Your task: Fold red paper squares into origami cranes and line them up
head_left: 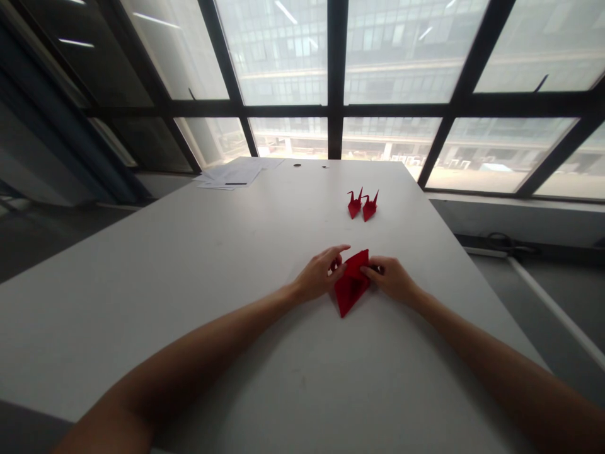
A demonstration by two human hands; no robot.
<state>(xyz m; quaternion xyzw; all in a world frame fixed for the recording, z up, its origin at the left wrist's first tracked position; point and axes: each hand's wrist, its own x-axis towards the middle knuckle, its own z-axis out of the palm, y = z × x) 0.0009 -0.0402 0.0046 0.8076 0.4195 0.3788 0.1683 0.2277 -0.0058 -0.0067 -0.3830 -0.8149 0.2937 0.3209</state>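
A folded piece of red origami paper (352, 284) stands tilted just above or on the white table, with one pointed corner towards me. At its left edge is my left hand (322, 272), the thumb on the paper, the index finger stretched out past it and the other fingers curled behind. On the other side, my right hand (391, 277) pinches the right edge between thumb and fingers. Beyond the hands, two finished red paper cranes (354, 207) stand side by side, the right crane (370, 209) close against the left one.
The long white table (212, 265) reaches to a wall of dark-framed windows (335, 75). White paper sheets (231, 173) with a dark thin item lie at its far left. Small round dark fittings (297, 165) sit near the far edge. Right of the table, a pale bar (558, 312) crosses the floor.
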